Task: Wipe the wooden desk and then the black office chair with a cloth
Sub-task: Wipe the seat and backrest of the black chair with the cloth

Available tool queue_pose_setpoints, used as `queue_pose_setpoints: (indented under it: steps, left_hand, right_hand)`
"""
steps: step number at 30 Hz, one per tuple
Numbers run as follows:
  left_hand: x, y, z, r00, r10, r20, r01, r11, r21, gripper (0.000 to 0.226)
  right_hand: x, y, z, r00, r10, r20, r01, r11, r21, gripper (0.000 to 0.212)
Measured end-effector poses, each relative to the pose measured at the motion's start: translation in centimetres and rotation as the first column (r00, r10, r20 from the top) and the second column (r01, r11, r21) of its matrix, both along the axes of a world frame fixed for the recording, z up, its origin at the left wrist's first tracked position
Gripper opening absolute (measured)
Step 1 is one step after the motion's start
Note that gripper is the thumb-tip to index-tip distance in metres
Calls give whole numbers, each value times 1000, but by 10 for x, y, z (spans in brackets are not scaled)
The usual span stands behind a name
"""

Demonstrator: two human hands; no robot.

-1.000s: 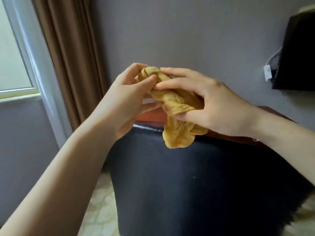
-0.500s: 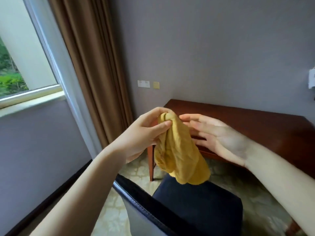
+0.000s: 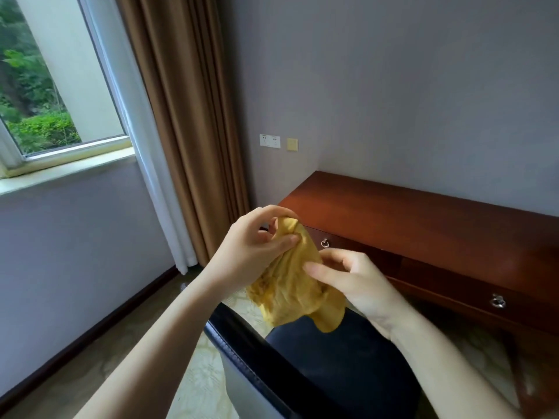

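closest in, the black office chair sits with its back rim just under the view and its seat below the hands; nothing has touched it yet. above the seat, in the air, hangs the cloth, yellow and crumpled. the left hand still pinches its top fold between thumb and curled fingertips, as it did half a second ago. the change is in the right hand: then it stood open beside the cloth, fingers straight and apart, and now its forefinger lies across the front with the thumb just above, seemingly nipping the side fold; its other fingers are hidden behind the fabric. the cloth hangs looser and wider than the tight bunch of a second ago. my reading is that it is being shaken out and refolded into a pad, so wiping has not begun. beyond, the wooden desk has come fully into view, bare and within reach, against the grey wall beside the brown curtain
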State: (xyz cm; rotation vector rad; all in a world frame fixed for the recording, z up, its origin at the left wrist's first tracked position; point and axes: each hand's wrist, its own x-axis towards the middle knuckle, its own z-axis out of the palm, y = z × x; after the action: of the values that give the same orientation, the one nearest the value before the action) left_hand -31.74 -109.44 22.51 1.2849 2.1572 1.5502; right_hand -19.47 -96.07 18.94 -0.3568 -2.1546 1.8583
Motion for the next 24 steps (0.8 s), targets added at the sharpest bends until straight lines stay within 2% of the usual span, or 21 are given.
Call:
queue_pose_setpoints:
  steps: [3, 6, 11, 12, 13, 14, 15, 16, 17, 19, 21, 24]
  left_hand:
    - [1, 4, -3, 995, 68, -76, -75, 994, -85, 21]
    - [-4, 5, -6, 986, 61, -152, -89, 980, -180, 21]
    - [-8, 12, -6, 972, 26, -235, -93, 956, -280, 18]
    - [-9, 14, -5, 969, 35, -243, -104, 956, -276, 18]
    - [-12, 14, -3, 974, 53, -220, -111, 959, -261, 18]
    - [-15, 13, -2, 985, 67, -156, -103, 967, -234, 18]
    - [-17, 12, -1, 996, 65, -64, -77, 977, -201, 17]
    - [-20, 9, 0, 999, 44, 29, -39, 985, -170, 17]
    - [-21, 6, 1, 995, 13, 101, 2, 989, -145, 16]
    - [-26, -3, -2, 984, -20, 179, 39, 994, -103, 14]
    - [-35, -14, -13, 990, 28, 138, -13, 994, -109, 14]
    - [-53, -41, -43, 957, 291, 7, -286, 946, -149, 18]
  right_hand:
    - [7, 6, 1, 999, -34, 22, 32, 998, 49, 9]
    - [11, 18, 5, 986, -168, 1, 165, 971, 171, 8]
    - [0, 32, 11, 943, -324, -72, 326, 862, 387, 8]
    - [-1, 35, 13, 958, -281, -49, 281, 895, 346, 9]
    - [-3, 36, 13, 984, -178, -25, 180, 963, 201, 10]
    - [-4, 35, 13, 999, -36, -32, 36, 999, -18, 10]
    - [-3, 34, 13, 994, 79, -82, -96, 968, -233, 9]
    - [-4, 32, 12, 982, 138, -132, -178, 910, -374, 9]
    - [-6, 30, 8, 975, 158, -157, -213, 872, -441, 15]
    - [-13, 25, -2, 979, 140, -147, -196, 841, -504, 32]
    - [-21, 21, -10, 996, 46, -75, -78, 860, -505, 30]
    - [-37, 14, -21, 990, -138, -5, 121, 885, -449, 23]
